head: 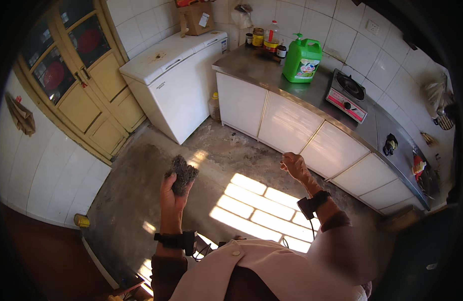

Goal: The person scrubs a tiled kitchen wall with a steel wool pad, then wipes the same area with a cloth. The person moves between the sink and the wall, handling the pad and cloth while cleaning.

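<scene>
My left hand is raised over the floor and grips a dark, tangled wad of steel wool. The wad stands up between thumb and fingers and hides part of them. Out to the right, my right hand is held in the air with its fingers curled in, and nothing shows in it. Behind that hand, as I look down, run the white cabinet doors of the counter. Each wrist wears a black strap with a small box and a cable.
On the metal countertop stand a green detergent jug, bottles and a gas stove. A white chest freezer stands beside yellow double doors. Sunlight patches the concrete floor. A yellow tin sits by the left wall.
</scene>
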Available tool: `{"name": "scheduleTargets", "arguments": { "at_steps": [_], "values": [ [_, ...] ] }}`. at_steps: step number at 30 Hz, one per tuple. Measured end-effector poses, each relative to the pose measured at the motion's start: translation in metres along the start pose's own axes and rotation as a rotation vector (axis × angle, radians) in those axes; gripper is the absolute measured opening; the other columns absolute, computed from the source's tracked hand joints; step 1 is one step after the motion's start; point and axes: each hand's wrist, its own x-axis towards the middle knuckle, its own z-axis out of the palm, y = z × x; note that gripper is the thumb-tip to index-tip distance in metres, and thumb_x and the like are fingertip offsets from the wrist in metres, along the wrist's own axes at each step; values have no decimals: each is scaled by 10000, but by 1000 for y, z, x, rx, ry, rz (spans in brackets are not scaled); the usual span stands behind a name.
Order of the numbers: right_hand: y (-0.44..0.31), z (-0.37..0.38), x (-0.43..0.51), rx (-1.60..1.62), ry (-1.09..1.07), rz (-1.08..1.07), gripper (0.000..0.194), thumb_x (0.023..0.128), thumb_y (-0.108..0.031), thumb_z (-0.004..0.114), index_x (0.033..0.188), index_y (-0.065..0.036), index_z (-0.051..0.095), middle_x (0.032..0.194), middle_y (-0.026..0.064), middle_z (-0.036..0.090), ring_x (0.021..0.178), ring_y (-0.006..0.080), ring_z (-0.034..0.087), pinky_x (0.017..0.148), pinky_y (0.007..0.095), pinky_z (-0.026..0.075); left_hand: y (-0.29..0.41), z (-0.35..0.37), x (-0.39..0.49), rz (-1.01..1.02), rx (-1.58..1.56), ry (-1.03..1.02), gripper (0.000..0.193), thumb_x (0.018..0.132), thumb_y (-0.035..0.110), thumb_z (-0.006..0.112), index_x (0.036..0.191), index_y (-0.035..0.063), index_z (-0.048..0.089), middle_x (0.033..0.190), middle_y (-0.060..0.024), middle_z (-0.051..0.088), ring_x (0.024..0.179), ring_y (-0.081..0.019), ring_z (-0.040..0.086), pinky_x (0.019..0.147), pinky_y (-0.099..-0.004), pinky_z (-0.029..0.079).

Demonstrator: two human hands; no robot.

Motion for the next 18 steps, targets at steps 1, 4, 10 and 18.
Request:
{"name": "scheduleTargets", "arguments": {
  "at_steps": [1,4,10,18],
  "values": [
    [-5,-14,9,28,10,2,321,834,-171,501,1029,74,572,734,135,647,705,163,640,620,275,504,-8,10,18,-47,-41,-8,351,816,49,567,1157,31,488,1175,-143,546,1061,-330,545,937,-535,414],
    [-18,-53,33,93,93,25,331,850,-192,493,1033,74,566,790,141,648,700,190,643,622,296,511,-33,40,70,-161,-53,-110,442,789,75,582,1209,19,459,1202,-155,528,1121,-354,498,979,-575,350],
    [-53,-146,92,37,293,-61,295,870,-237,474,880,38,580,776,101,628,675,173,642,552,281,505,-84,104,175,-334,-83,-345,502,758,88,531,1237,-11,421,1235,-173,496,1172,-377,446,1009,-606,297],
    [-130,-240,195,-180,504,1,289,879,-234,458,831,15,596,756,89,630,640,148,629,534,270,507,-128,186,330,-422,-185,-514,485,774,81,545,1234,2,413,1253,-163,483,1171,-357,451,980,-573,360]
  ]
}}
